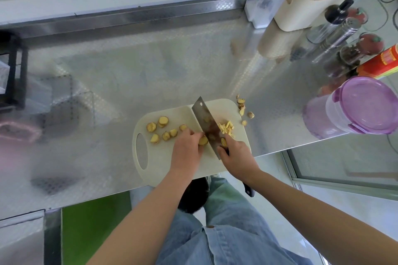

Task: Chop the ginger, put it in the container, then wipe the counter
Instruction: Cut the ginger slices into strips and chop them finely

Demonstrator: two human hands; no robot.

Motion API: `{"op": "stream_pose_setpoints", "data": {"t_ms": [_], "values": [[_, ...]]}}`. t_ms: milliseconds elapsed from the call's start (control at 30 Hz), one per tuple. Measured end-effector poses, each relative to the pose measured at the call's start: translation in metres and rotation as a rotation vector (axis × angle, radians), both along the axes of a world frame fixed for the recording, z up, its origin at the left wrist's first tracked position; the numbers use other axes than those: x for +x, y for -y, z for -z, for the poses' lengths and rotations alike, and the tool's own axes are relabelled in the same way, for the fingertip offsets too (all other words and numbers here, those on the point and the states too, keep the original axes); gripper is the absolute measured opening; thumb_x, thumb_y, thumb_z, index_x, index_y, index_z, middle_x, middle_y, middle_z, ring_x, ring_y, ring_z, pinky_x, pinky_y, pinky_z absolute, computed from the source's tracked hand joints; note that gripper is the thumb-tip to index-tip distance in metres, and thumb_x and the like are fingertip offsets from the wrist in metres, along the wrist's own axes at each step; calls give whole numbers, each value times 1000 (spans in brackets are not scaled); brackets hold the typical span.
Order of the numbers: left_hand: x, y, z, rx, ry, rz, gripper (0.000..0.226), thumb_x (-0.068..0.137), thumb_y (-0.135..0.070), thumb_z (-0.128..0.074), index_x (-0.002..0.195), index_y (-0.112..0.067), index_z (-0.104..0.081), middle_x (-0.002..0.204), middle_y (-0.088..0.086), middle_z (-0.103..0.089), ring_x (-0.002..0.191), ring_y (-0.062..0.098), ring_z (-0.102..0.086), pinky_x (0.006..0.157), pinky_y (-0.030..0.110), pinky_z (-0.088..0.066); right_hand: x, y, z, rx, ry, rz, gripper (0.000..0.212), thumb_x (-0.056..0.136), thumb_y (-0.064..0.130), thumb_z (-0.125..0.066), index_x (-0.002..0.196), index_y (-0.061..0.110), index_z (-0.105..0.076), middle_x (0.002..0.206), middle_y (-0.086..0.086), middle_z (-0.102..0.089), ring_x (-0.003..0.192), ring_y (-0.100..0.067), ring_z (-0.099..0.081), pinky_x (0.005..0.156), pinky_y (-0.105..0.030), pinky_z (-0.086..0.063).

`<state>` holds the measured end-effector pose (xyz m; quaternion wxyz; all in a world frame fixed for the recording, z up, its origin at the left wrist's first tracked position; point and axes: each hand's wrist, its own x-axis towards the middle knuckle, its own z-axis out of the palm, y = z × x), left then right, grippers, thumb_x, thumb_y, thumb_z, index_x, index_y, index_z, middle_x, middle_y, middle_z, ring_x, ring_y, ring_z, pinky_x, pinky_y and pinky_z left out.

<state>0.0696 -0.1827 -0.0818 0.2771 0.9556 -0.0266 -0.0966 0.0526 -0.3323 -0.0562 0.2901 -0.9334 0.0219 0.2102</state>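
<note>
A cream cutting board lies on the steel counter near its front edge. Several ginger slices are scattered on the board's left half. A pile of chopped ginger strips lies to the right of the cleaver. My right hand grips the cleaver's handle, blade down on the board. My left hand pinches a ginger slice against the blade's left side. A clear container with a purple lid stands at the counter's right edge.
Ginger trimmings lie off the board's far right corner. Spice shakers, a red can and a cream caddy crowd the back right. A black rack stands at far left. The counter's front edge runs just below the board.
</note>
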Motion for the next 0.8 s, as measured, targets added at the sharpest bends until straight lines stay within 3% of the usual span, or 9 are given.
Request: {"op": "stream_pose_setpoints", "data": {"t_ms": [100, 200, 333, 533, 800], "values": [[-2, 1, -3, -29, -20, -99, 34, 79, -20, -69, 112, -14, -64, 96, 8, -60, 87, 26, -57, 77, 32, -44, 0, 0, 1, -12, 11, 6, 18, 97, 24, -45, 108, 10, -50, 67, -6, -52, 59, -21, -45, 56, -31, -35], [-4, 0, -5, -88, -60, -219, 26, 77, -33, -72, 95, -15, -66, 85, 2, -66, 78, 19, -60, 70, 27, -43, -1, -1, 2, -34, 19, -27, 20, 97, 25, -44, 109, 10, -49, 68, -8, -54, 62, -23, -49, 55, -32, -37], [-4, 3, -7, -175, -133, -336, 17, 82, -29, -72, 87, -13, -71, 80, 2, -71, 75, 20, -64, 68, 27, -41, -2, -1, 3, -54, 30, -68, 10, 98, 24, -43, 99, 14, -44, 60, 0, -45, 55, -18, -42, 48, -26, -28], [-5, 15, -5, -265, -206, -472, 15, 79, -26, -76, 85, -13, -72, 81, 1, -71, 74, 17, -62, 69, 26, -43, -2, 7, 0, -91, 22, -123, 9, 98, 24, -42, 97, 16, -44, 59, 2, -42, 53, -17, -41, 53, -28, -32], [-1, 17, -2, -269, -271, -523, 12, 76, -24, -78, 75, -15, -70, 75, 1, -71, 72, 17, -64, 64, 25, -39, 9, 3, -9, -67, 85, -99, 12, 98, 25, -43, 95, 13, -46, 62, -8, -49, 55, -28, -44, 50, -33, -33]]}}
